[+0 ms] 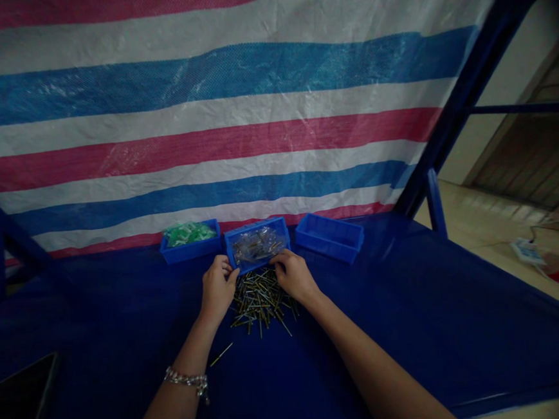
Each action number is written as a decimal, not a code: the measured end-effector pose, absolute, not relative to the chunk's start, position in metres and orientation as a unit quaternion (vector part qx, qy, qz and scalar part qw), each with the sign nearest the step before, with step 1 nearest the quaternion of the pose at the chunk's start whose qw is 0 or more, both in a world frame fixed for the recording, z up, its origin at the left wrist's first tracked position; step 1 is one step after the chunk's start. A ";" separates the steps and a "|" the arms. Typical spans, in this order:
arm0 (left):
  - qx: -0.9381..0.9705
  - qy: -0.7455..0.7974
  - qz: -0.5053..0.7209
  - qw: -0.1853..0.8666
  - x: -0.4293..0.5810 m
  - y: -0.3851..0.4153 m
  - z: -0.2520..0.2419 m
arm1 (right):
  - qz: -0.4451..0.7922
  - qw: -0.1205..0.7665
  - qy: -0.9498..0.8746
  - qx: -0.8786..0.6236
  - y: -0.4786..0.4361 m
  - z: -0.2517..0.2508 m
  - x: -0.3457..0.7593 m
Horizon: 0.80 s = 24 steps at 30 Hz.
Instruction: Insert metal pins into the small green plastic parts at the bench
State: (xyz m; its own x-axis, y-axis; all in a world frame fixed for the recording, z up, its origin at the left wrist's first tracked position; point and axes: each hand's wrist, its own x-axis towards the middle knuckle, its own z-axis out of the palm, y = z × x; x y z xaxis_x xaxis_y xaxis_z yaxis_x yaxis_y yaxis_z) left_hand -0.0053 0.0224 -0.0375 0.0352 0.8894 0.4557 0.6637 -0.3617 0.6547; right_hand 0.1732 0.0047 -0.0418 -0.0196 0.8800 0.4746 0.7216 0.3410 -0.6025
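My left hand (218, 286) and my right hand (293, 275) rest on a blue table (414, 328), on either side of a pile of thin metal pins (260, 301). Both hands have their fingers curled at the front edge of the middle blue bin (258, 245), which holds clear plastic bags. The fingertips seem to pinch something small there; I cannot make out what. One loose pin (221, 355) lies apart, nearer to me on the left.
A blue bin with green bagged parts (190, 240) stands left of the middle one, and another blue bin (329, 236) stands to its right. A striped tarp (214, 111) hangs behind. A dark flat object (19, 404) lies at the lower left. Blue frame posts (434, 204) flank the table.
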 end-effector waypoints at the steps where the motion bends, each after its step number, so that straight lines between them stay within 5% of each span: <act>1: 0.708 0.550 0.420 0.137 -0.006 0.021 -0.036 | 0.096 0.421 -0.706 -0.561 0.005 -0.042 0.173; 16: 0.676 0.494 0.476 0.268 -0.011 0.019 -0.042 | 0.228 0.606 -0.586 -0.487 0.006 -0.041 0.172; 24: 0.660 0.477 0.494 0.303 -0.013 0.023 -0.049 | 0.285 0.627 -0.546 -0.478 0.007 -0.042 0.173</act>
